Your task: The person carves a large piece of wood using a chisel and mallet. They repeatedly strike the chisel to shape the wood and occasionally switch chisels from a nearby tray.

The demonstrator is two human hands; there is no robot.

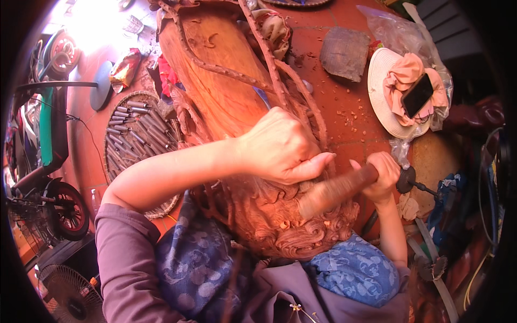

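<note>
A large wood carving [215, 81] stretches away from my lap, with a smooth orange-brown hollow, branch-like strips along its sides and curling relief at the near end. Over its middle, my left hand [285, 148] is closed in a fist; what it grips is hidden. A thin blue piece [263, 97] shows just beyond the knuckles, but I cannot tell whether it is in the fist. My right hand [382, 175] is wrapped round the end of a wooden mallet [336, 192], which points left over the curled relief and is blurred by motion. Small chips lie on the carving.
A round woven tray [116, 156] of several chisels is at left, near a parked two-wheeler [62, 210] and a fan [70, 290]. A wood block [344, 53], a pale hat [379, 81] with a phone [417, 96] and scattered chips lie on the red tiles at right.
</note>
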